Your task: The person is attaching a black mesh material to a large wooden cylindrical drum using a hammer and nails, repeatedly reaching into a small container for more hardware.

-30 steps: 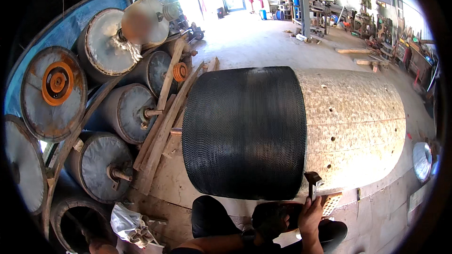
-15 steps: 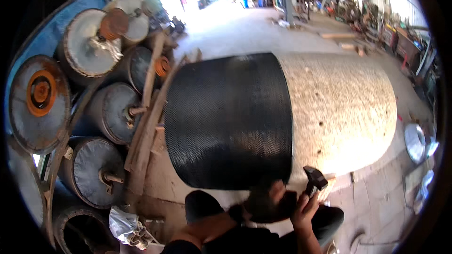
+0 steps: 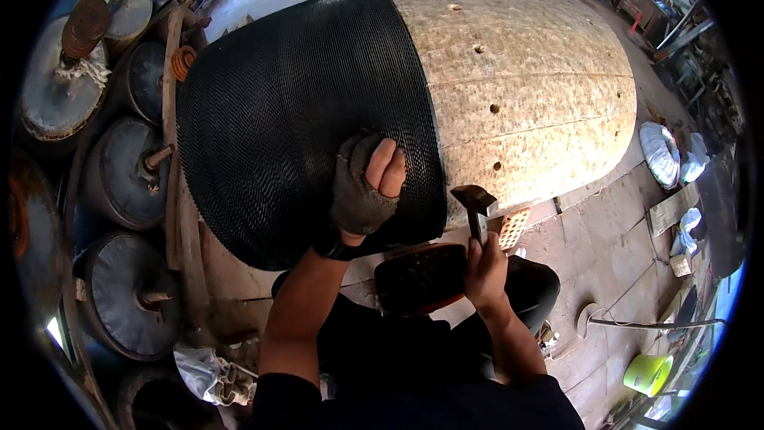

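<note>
A large wooden drum [image 3: 533, 56] lies on its side before me, its pale surface dotted with small dark holes. Black textured sheet [image 3: 286, 95] with a fine mesh-like pattern wraps its left part. My left hand [image 3: 368, 183], in a dark fingerless glove, rests against this sheet near its right edge. Its fingers are curled, and what they may pinch is hidden. A hammer [image 3: 476, 203] is held upright in my right hand [image 3: 485, 275], its head just below the drum's pale side. Between my knees sits a dark shallow tray [image 3: 422, 275], its contents too dark to make out.
Several grey metal drums [image 3: 131, 295] with shafts are stacked on the left beside long wooden planks [image 3: 171, 72]. A perforated orange brick [image 3: 513, 227] stands under the drum. Farther right are a white wrapped roll [image 3: 659, 155], a rod with a disc [image 3: 589, 320] and a lime-green bucket [image 3: 646, 374].
The view has tipped down toward the drum. My left hand has gone from over the tray up to the black sheet. The hammer stays in my right hand.
</note>
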Demonstrator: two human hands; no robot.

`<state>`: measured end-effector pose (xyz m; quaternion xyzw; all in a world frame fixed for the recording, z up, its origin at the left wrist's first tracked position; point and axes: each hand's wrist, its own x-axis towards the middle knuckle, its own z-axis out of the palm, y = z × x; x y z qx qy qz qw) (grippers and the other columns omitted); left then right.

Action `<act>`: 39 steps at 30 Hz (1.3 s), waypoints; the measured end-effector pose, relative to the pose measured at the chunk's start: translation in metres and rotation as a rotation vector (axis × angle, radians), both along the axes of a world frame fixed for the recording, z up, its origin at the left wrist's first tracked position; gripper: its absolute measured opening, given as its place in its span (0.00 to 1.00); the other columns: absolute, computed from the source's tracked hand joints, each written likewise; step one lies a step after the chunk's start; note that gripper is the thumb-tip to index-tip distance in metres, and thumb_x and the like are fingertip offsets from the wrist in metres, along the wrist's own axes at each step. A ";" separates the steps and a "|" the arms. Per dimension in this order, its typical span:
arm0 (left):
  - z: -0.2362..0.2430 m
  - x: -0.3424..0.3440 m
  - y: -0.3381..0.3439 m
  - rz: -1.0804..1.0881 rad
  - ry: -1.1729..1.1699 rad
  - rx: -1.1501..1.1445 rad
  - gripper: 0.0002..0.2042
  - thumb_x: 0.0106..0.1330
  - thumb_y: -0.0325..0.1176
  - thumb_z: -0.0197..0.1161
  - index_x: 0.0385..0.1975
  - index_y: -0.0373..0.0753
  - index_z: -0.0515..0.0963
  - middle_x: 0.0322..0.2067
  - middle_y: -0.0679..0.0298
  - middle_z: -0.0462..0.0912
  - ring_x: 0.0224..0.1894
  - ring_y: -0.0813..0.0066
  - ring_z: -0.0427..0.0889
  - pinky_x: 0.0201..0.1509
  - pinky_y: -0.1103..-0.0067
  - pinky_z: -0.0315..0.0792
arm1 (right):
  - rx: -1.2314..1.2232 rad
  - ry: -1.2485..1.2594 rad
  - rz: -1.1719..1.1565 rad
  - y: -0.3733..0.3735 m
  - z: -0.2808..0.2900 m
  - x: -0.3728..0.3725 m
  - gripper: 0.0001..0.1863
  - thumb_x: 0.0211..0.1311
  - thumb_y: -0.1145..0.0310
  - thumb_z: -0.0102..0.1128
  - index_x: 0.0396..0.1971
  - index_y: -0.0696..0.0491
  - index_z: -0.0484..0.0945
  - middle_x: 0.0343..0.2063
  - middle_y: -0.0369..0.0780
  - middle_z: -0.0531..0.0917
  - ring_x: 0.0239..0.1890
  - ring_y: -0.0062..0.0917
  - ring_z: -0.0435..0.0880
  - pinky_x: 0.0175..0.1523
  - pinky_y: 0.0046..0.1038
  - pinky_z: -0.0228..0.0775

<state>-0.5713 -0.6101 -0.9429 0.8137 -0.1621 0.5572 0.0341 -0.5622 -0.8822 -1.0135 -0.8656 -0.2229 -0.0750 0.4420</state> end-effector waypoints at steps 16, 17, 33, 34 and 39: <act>0.026 0.002 -0.011 0.183 0.002 0.018 0.21 0.54 0.20 0.66 0.52 0.37 0.81 0.48 0.55 0.78 0.46 0.56 0.80 0.53 0.58 0.75 | 0.521 0.003 0.100 0.003 0.023 -0.019 0.19 0.81 0.57 0.38 0.36 0.57 0.71 0.19 0.31 0.70 0.19 0.14 0.66 0.25 0.19 0.57; 0.023 0.001 -0.011 0.202 0.005 0.016 0.22 0.55 0.20 0.66 0.52 0.37 0.81 0.48 0.55 0.78 0.46 0.56 0.80 0.53 0.59 0.75 | 0.567 -0.136 0.105 0.001 0.019 -0.016 0.21 0.80 0.55 0.37 0.36 0.57 0.70 0.19 0.32 0.71 0.18 0.14 0.67 0.24 0.18 0.57; 0.020 0.007 -0.010 0.264 -0.027 -0.009 0.19 0.57 0.22 0.65 0.51 0.38 0.81 0.47 0.57 0.79 0.45 0.58 0.81 0.52 0.61 0.77 | 0.113 -0.047 0.038 0.019 0.005 0.002 0.08 0.73 0.69 0.53 0.40 0.59 0.70 0.22 0.56 0.78 0.26 0.57 0.80 0.28 0.46 0.69; 0.020 0.007 -0.011 0.253 -0.025 -0.017 0.19 0.57 0.22 0.66 0.51 0.38 0.81 0.47 0.57 0.79 0.46 0.58 0.81 0.52 0.61 0.77 | 0.130 -0.050 0.049 0.016 0.005 0.000 0.08 0.73 0.69 0.53 0.40 0.59 0.70 0.22 0.55 0.78 0.26 0.57 0.80 0.28 0.45 0.69; 0.020 0.006 -0.011 0.250 -0.039 -0.008 0.19 0.57 0.22 0.66 0.50 0.38 0.81 0.47 0.57 0.79 0.46 0.57 0.81 0.52 0.60 0.77 | 0.300 -0.091 0.042 0.007 0.019 -0.009 0.13 0.76 0.64 0.49 0.41 0.62 0.72 0.20 0.47 0.77 0.22 0.37 0.78 0.27 0.35 0.67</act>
